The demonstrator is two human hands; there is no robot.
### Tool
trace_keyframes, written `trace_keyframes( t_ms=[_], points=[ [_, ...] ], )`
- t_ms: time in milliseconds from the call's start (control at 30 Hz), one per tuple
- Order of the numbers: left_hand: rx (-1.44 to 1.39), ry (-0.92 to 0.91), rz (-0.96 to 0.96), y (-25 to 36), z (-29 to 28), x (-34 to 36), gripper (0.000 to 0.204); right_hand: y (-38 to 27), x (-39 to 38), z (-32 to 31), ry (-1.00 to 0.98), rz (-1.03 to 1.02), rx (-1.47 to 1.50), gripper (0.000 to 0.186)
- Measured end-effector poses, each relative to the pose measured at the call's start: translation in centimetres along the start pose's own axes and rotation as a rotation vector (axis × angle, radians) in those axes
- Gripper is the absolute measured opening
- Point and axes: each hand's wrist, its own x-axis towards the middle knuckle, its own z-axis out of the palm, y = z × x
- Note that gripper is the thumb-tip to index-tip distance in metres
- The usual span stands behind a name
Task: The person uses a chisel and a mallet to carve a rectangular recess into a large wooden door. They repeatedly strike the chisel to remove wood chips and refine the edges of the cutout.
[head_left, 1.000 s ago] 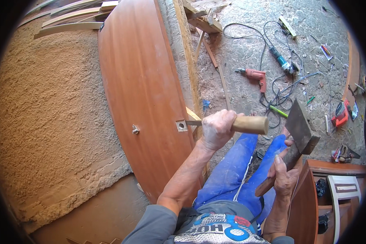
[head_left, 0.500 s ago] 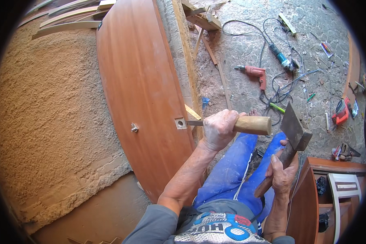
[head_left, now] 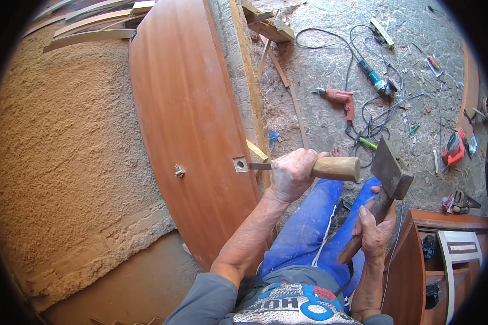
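Left hand [head_left: 291, 173] grips chisel [head_left: 339, 168] beside recess [head_left: 241, 164] | right hand [head_left: 377, 230] grips hammer [head_left: 392, 174]

littered grey floor [head_left: 322, 70], reddish-brown wooden cabinet [head_left: 406, 271]

Taking the left hand [head_left: 293, 172] as the dial's centre, the chisel [head_left: 336, 168] lies through it, handle toward three and tip toward nine, at the edge of the recess [head_left: 241, 164] in the panel [head_left: 187, 97]. The panel runs from eleven down to seven — the fitting [head_left: 179, 170] sits on it, at nine beyond the recess. The strips [head_left: 92, 36] lie at ten, past the panel. The drill [head_left: 340, 97] and, farther out, the grinder [head_left: 371, 73] lie toward one on the floor [head_left: 331, 59]. The hammer's [head_left: 391, 172] head is at three, its handle in the right hand [head_left: 377, 230] at four — the cabinet [head_left: 404, 271] stands beyond.
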Motion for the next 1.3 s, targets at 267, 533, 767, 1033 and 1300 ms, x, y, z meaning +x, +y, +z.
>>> trace_keyframes(
  t_ms=[267,533,767,1033,1300],
  points=[
    [-0.027,-0.124,0.064,0.3,-0.4,-0.5,0.023,-0.1,-0.3,-0.7,-0.003,-0.001,-0.020,0.046],
    [0.029,0.056,0.006,-0.2,-0.3,-0.2,0.021,0.5,-0.2,-1.5,0.011,-0.004,-0.038,0.046],
    [-0.040,-0.036,-0.030,-0.3,-0.6,0.2,0.021,0.6,-0.5,-2.0,0.020,0.017,-0.057,0.047],
    [0.006,-0.021,0.008,0.1,-0.3,-0.4,0.021,0.1,-0.5,-2.4,-0.011,0.038,-0.130,0.048],
    [-0.027,0.017,0.022,0.1,-0.2,0.3,0.024,-2.6,-0.3,-0.9,0.002,-0.219,-0.314,0.041]
  ],
)
